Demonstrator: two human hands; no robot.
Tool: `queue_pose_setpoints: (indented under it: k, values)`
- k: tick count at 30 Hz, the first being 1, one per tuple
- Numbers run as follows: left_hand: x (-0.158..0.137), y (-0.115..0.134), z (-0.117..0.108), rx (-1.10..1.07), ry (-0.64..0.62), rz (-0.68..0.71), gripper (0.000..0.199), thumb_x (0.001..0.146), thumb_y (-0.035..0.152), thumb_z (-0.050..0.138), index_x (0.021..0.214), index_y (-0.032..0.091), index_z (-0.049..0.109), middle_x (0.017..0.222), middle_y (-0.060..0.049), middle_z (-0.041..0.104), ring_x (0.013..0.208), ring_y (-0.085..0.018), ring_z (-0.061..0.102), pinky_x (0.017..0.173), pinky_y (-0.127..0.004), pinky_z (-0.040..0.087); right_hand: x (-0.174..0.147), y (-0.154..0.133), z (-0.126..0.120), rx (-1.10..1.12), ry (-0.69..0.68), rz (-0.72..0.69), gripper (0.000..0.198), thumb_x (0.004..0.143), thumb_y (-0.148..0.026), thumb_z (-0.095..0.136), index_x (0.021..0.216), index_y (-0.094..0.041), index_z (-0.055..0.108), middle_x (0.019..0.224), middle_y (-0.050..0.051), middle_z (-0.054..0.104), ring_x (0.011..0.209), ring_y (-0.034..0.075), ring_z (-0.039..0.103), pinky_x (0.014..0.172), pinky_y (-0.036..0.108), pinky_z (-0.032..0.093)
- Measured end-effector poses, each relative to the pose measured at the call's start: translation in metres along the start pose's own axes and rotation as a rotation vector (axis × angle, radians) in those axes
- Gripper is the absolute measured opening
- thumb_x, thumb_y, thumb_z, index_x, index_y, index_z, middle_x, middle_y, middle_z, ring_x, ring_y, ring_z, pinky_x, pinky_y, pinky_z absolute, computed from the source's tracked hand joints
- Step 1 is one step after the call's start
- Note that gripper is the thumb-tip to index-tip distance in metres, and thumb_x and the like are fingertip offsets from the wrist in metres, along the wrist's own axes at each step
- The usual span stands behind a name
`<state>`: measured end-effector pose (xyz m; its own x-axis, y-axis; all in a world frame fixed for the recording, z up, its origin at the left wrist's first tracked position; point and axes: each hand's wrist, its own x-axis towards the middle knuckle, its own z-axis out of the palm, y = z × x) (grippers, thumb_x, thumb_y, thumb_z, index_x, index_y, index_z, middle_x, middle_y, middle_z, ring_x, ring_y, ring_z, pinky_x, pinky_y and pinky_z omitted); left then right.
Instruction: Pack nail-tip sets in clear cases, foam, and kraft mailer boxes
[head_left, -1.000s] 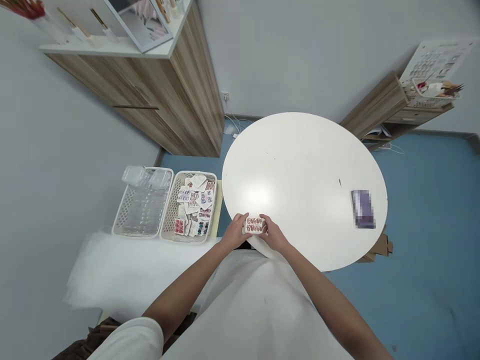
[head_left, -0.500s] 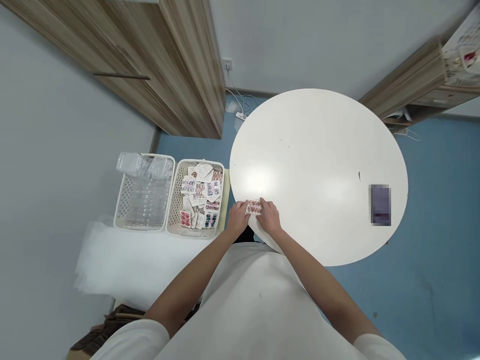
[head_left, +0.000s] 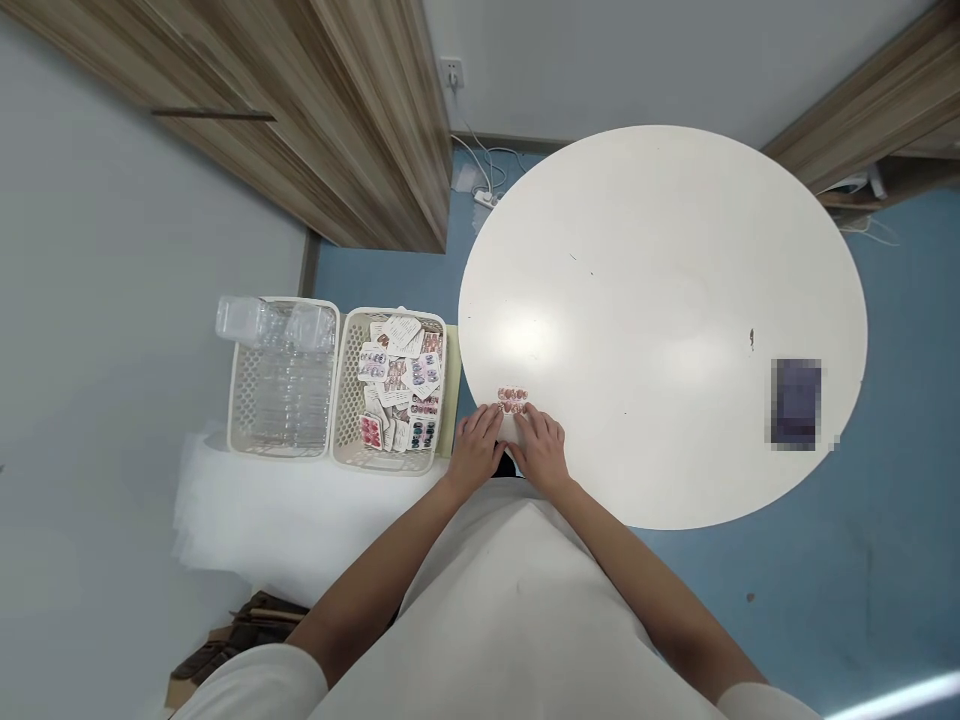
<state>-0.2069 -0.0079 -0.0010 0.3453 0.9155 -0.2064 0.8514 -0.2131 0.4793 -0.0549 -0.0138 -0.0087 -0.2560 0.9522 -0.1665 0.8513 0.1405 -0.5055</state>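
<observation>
A card of press-on nails, reddish-brown in two rows, lies on the near left edge of the white round table. My left hand rests at its lower left corner, fingers stretched forward with the tips on or against the card. On the other side, my right hand reaches the lower right corner the same way, fingers extended. Both thumbs point inward below the card and nearly meet. Neither hand is wrapped around the card.
Left of the table, a white basket holds many nail cards. Beside it another basket contains stacked clear plastic boxes. A blurred dark purple object lies at the table's right. A wooden cabinet stands behind the baskets.
My fingers have gone from gripping the card's two sides to lying at its lower edge. The card now sits flat, slightly farther from me. The camera view has shifted.
</observation>
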Motion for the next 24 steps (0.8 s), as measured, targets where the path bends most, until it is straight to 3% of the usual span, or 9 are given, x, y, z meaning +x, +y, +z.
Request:
queue_pose_setpoints:
  k: [12,24]
  values:
    - [0.027,-0.007,-0.007,0.002,0.082,-0.025,0.051,0.081,0.027,0.04,0.13,0.014,0.031,0.133,-0.011,0.037,0.126,-0.026,0.026,0.097,-0.04,0.025,0.034,-0.005,-0.01,-0.065,-0.008,0.035,0.046,0.077,-0.025,0.046,0.123,-0.022,0.039,0.133,0.009,0.034,0.105,0.027,0.036,0.085,0.04,0.026]
    - [0.027,-0.015,0.004,-0.056,0.135,0.027,0.052,0.083,0.028,0.037,0.131,0.011,0.025,0.136,-0.013,0.031,0.129,-0.023,0.019,0.1,-0.042,0.028,0.035,-0.002,-0.01,-0.171,-0.046,0.014,0.045,0.08,-0.033,0.041,0.124,-0.022,0.038,0.137,0.008,0.029,0.105,0.026,0.035,0.084,0.04,0.025]
